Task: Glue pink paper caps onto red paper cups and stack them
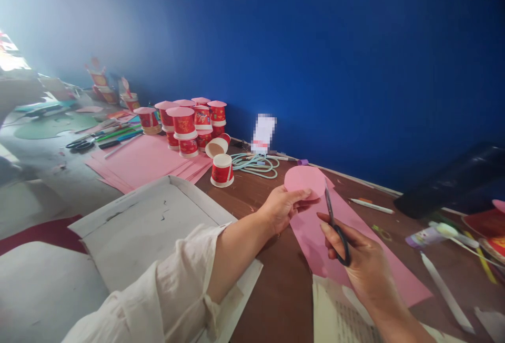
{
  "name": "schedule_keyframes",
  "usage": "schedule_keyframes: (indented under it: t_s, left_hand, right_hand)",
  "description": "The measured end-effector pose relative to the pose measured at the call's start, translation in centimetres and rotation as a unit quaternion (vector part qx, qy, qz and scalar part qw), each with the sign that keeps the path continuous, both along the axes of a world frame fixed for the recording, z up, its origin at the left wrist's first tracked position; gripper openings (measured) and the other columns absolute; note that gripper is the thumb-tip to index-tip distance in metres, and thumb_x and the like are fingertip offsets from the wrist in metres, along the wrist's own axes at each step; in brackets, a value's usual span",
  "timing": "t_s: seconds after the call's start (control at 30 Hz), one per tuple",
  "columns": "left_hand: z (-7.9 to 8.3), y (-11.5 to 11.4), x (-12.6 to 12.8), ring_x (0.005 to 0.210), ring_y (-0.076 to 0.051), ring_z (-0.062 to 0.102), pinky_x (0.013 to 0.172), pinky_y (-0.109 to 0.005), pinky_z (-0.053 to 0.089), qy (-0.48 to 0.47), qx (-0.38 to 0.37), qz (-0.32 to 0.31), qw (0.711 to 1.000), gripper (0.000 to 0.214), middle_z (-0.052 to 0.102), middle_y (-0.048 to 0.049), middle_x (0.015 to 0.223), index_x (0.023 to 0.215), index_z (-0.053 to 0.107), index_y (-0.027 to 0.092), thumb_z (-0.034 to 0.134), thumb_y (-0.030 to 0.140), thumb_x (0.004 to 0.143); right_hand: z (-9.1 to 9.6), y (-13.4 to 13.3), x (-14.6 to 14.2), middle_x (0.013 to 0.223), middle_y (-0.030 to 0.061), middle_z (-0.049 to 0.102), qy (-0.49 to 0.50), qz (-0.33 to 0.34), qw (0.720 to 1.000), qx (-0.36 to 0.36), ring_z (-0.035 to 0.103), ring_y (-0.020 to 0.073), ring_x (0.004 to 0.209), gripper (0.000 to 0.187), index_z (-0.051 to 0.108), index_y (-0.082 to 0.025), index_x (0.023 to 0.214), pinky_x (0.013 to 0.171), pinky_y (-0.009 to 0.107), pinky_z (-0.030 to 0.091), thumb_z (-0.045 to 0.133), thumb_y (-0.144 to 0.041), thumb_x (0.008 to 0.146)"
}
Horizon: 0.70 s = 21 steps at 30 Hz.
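Note:
My left hand (282, 207) pinches a pink paper disc (304, 180) by its lower edge and holds it above the brown table. My right hand (357, 259) grips black-handled scissors (334, 222), blades pointing up at the disc's right edge. A long pink paper strip (315, 238) lies on the table under both hands. My left arm wears a rolled cream sleeve (173, 290).
Red paper cups with pink lids (189, 122) stand stacked at the back beside pink sheets (138, 161). One cup (221, 170) stands alone near a coiled cable (254, 164). A white cardboard tray (150, 227) lies at left. Pens and glue (434, 235) lie right.

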State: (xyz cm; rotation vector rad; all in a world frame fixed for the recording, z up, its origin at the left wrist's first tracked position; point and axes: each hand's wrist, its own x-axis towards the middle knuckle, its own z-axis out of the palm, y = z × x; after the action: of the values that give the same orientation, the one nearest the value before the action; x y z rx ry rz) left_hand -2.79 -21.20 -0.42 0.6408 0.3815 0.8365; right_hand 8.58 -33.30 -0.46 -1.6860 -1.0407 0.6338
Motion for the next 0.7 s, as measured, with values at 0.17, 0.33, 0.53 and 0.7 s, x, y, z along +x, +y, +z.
schedule_keyframes:
  t_s: [0.17, 0.33, 0.53, 0.7]
  left_hand:
    - [-0.08, 0.11, 0.05, 0.079, -0.02, 0.069, 0.091, -0.037, 0.044, 0.003, 0.002, 0.002, 1.0, 0.032, 0.072, -0.0113, 0.083, 0.092, 0.068, 0.007, 0.079, 0.02, 0.064]
    - [-0.23, 0.23, 0.07, 0.079, -0.019, 0.069, 0.092, -0.037, 0.043, 0.001, 0.008, 0.003, 1.0, 0.034, 0.072, -0.0113, 0.084, 0.093, 0.068, 0.007, 0.079, 0.02, 0.064]
    - [-0.01, 0.14, 0.02, 0.078, -0.019, 0.069, 0.091, -0.037, 0.043, 0.001, 0.003, 0.011, 1.0, 0.033, 0.072, -0.0122, 0.086, 0.094, 0.068, 0.007, 0.078, 0.019, 0.065]
    - [0.04, 0.12, 0.06, 0.078, -0.019, 0.069, 0.091, -0.036, 0.044, 0.008, -0.002, 0.023, 1.0, 0.03, 0.072, -0.0118, 0.086, 0.096, 0.067, 0.007, 0.075, 0.016, 0.068]
  right_hand:
    - [0.17, -0.02, -0.1, 0.057, -0.0018, 0.055, 0.002, -0.003, 1.0, -0.006, 0.051, 0.0132, 0.051, 0.047, 0.074, -0.018, 0.108, 0.051, 0.024, 0.044, 0.07, -0.05, 0.073]
    - [0.13, -0.05, -0.13, 0.057, -0.0017, 0.055, 0.004, 0.005, 1.0, 0.006, 0.05, 0.0131, 0.051, 0.048, 0.074, -0.017, 0.109, 0.05, 0.025, 0.044, 0.071, -0.049, 0.073]
    - [-0.3, -0.04, -0.02, 0.057, -0.0021, 0.054, 0.005, 0.006, 1.0, 0.014, 0.049, 0.0124, 0.05, 0.046, 0.074, -0.018, 0.108, 0.05, 0.024, 0.044, 0.071, -0.05, 0.075]
    - [-0.04, 0.02, -0.2, 0.057, -0.002, 0.054, 0.004, 0.003, 1.0, -0.002, 0.05, 0.0131, 0.051, 0.049, 0.073, -0.017, 0.109, 0.052, 0.025, 0.044, 0.07, -0.051, 0.075]
